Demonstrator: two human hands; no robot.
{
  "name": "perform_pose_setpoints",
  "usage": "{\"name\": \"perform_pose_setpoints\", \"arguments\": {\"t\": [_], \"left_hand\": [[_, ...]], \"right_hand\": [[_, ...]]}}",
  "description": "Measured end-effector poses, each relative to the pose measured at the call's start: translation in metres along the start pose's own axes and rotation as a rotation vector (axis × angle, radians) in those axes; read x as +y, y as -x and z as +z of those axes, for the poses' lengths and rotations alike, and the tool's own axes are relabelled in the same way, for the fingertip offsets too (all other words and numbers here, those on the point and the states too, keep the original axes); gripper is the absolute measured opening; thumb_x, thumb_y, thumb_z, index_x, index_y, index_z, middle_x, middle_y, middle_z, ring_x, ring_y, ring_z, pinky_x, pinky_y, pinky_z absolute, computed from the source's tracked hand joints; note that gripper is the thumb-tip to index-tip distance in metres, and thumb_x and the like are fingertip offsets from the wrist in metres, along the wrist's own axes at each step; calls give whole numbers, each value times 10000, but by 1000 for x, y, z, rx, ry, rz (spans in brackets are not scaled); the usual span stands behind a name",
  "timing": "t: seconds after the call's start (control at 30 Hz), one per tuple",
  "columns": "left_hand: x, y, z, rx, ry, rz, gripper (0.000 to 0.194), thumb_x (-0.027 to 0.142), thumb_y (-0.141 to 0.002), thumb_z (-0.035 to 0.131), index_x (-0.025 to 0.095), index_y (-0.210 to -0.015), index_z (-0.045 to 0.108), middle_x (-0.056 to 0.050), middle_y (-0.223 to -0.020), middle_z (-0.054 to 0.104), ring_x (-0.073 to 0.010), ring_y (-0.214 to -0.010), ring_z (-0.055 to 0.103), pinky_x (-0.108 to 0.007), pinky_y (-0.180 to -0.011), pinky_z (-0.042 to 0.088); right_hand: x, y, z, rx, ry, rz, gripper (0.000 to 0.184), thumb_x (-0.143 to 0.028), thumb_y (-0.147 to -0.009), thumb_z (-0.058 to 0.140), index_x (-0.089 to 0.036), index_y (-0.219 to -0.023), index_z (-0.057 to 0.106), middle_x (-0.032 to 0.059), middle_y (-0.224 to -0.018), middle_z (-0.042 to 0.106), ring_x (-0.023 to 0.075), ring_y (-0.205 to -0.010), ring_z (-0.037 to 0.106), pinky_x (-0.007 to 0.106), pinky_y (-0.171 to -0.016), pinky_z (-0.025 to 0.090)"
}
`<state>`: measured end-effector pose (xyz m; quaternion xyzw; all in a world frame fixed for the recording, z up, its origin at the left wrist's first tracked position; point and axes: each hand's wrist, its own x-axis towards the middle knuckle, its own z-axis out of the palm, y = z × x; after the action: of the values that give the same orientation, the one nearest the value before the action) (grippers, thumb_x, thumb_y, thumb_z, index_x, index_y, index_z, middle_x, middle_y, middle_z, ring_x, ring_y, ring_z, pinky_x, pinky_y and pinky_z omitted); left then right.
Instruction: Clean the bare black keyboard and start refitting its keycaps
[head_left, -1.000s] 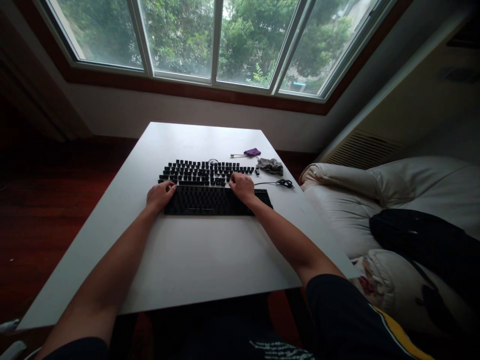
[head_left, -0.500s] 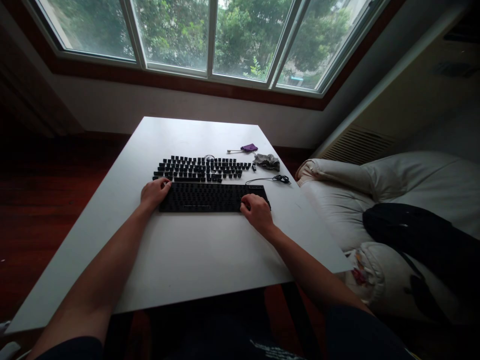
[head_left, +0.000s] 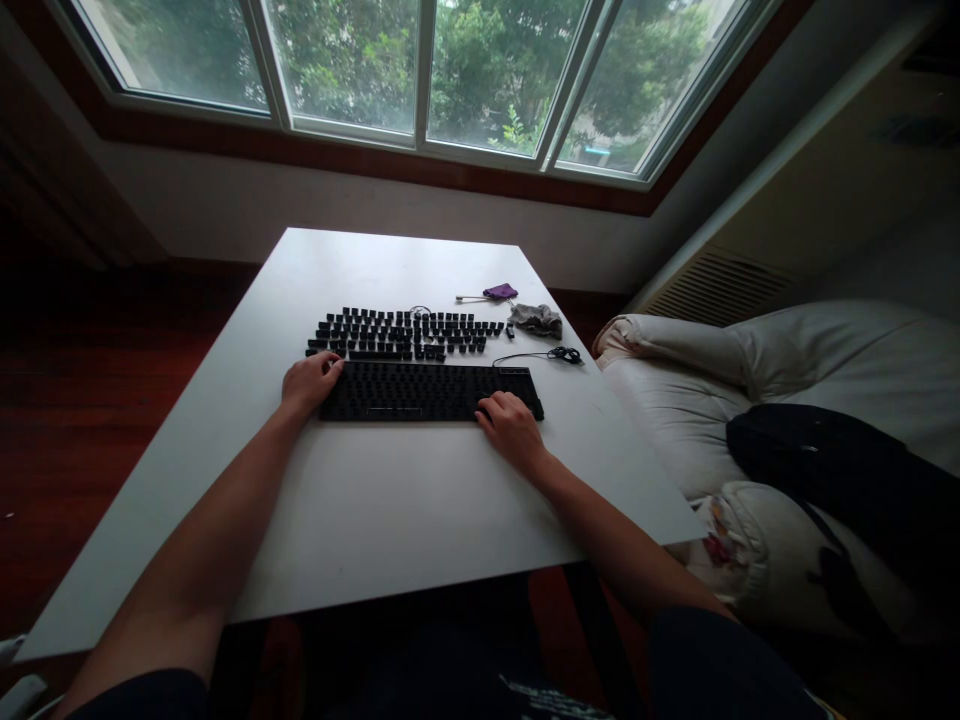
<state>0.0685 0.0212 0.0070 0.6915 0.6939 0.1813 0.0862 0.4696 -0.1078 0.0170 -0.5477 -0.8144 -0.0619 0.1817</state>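
Observation:
A black keyboard (head_left: 420, 392) with its keycaps off lies flat on the white table (head_left: 405, 500). At its upper left corner, my left hand (head_left: 307, 382) has its fingers curled and closed on the edge. My right hand (head_left: 511, 425) rests over the right part of the keyboard, covering some of it, with its fingers slightly apart and fingertips on the surface. Nothing shows in those fingers. Just behind the keyboard, many loose black keycaps (head_left: 405, 330) stand in rows, and a cable (head_left: 564, 354) lies coiled to the right.
Beyond the keycaps at the right are a grey crumpled cloth (head_left: 536, 320), a purple cloth (head_left: 500, 291) and a thin stick-like tool (head_left: 472, 299). A pale sofa (head_left: 667, 400) with a dark bag (head_left: 817, 450) stands right of the table. Windows (head_left: 352, 70) line the far wall.
My right hand has shifted slightly left along the keyboard, and its curled fingers have loosened and spread. My left hand stays at the keyboard's left corner.

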Motion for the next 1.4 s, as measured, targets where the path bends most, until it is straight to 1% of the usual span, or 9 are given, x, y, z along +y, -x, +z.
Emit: {"name": "perform_pose_setpoints", "arguments": {"t": [0.27,0.4,0.53,0.73,0.9,1.03,1.13,1.27,1.4], "left_hand": [[2,1,-2,-7,-4,-8,433,540,-949,465,276,-1174,725,-61,-1036,766,-269,-983,688,-337,-840,493],[0,0,0,-2,-3,-5,443,547,-949,455,273,-1166,728,-65,-1022,763,-268,-962,686,-338,-827,487],[-1,0,1,0,-7,-3,439,550,-946,460,277,-1161,728,-59,-1009,763,-264,-953,686,-332,-815,484],[3,0,0,16,-6,-33,406,528,-945,484,281,-1141,740,-59,-1006,763,-268,-966,685,-334,-817,492],[4,1,1,55,16,-60,397,513,-952,486,266,-1139,733,-68,-990,762,-270,-946,685,-344,-828,493],[2,0,2,95,84,-24,386,484,-963,473,258,-1162,714,-55,-1051,760,-241,-912,684,-327,-823,488],[-1,-1,5,100,115,17,362,461,-952,493,263,-1168,706,-37,-1086,754,-219,-885,678,-314,-803,483],[-4,-2,7,92,127,41,350,444,-933,530,265,-1182,698,-27,-1026,745,-211,-873,672,-310,-797,483],[-7,-3,9,99,118,80,363,450,-917,563,259,-1200,690,-32,-1020,726,-210,-871,667,-316,-806,491]], "right_hand": [[5,6,-2,4,-23,-57,188,-282,-1002,552,-211,-1123,678,119,-1060,644,292,-998,577,444,-910,497],[10,5,-1,36,-68,-47,197,-269,-1003,551,-215,-1131,691,114,-1082,658,283,-1010,581,446,-922,499],[19,3,3,69,-144,-57,198,-290,-1001,568,-211,-1116,709,113,-1109,671,282,-1046,587,453,-935,500],[30,1,13,86,-288,-90,207,-307,-1003,573,-236,-1129,721,101,-1085,679,267,-1035,596,451,-940,522],[36,-3,20,118,-330,-106,208,-319,-1002,578,-233,-1132,716,101,-1074,674,266,-1046,590,450,-952,530],[46,-7,23,111,-332,-131,206,-325,-997,584,-242,-1137,710,100,-1083,677,267,-1056,595,454,-955,534],[51,-9,24,122,-335,-131,196,-322,-989,593,-241,-1126,708,102,-1080,682,268,-1053,600,457,-950,537],[51,-10,24,138,-323,-121,189,-301,-984,592,-243,-1123,706,104,-1078,685,272,-1051,607,464,-944,539],[46,-5,21,140,-285,-118,228,-292,-982,588,-240,-1175,697,108,-1103,691,280,-1069,617,471,-956,538]]}}
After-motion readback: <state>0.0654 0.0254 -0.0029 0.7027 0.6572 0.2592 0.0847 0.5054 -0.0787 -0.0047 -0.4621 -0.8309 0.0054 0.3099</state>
